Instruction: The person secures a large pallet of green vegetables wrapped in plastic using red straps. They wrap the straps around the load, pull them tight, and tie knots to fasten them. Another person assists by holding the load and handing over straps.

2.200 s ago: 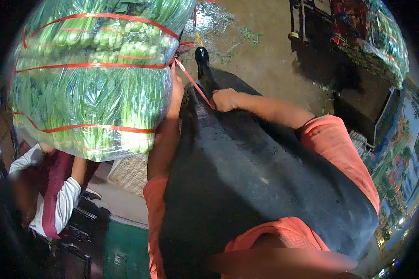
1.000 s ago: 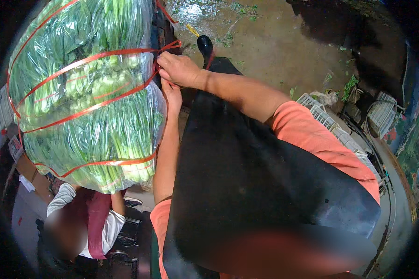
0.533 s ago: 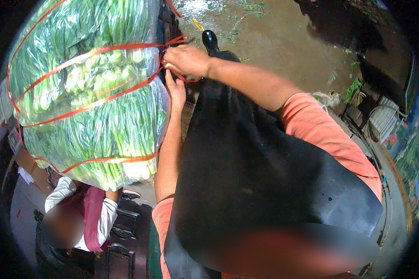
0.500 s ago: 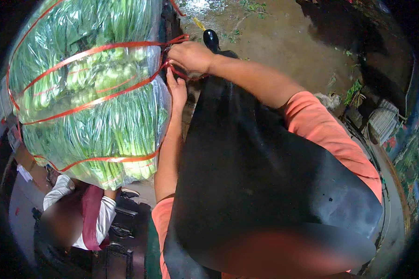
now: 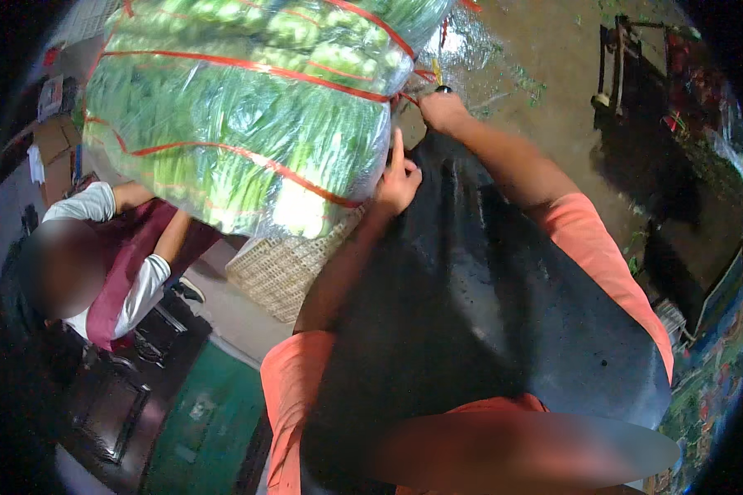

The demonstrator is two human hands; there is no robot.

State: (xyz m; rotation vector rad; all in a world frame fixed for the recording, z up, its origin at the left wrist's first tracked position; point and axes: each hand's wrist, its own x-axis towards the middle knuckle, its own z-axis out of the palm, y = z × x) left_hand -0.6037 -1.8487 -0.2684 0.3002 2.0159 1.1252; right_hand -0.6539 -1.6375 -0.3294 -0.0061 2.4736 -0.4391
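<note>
A large bundle of leafy green vegetables (image 5: 248, 124) in clear plastic fills the upper left, bound by several red straps (image 5: 248, 68). Just off its right side, my right hand (image 5: 442, 111) is closed in a fist around the loose end of a red strap, which stretches from the bundle. Below it, my left hand (image 5: 399, 181) is beside the bundle's lower right corner. Its index finger points up and the others are partly curled, with nothing visible in them. A black apron (image 5: 470, 297) hangs over my front.
At the lower left, a person (image 5: 132, 247) in a maroon apron has their hands at the bundle's underside. A pale woven crate (image 5: 281, 264) stands under the bundle. Wet floor (image 5: 545, 49) with scattered leaf scraps lies to the right, and a dark trolley-like frame (image 5: 615, 74) stands beyond.
My right hand has drawn the strap end away from the bundle. My left hand has come off the straps and sits lower. The view has shifted, showing the crate.
</note>
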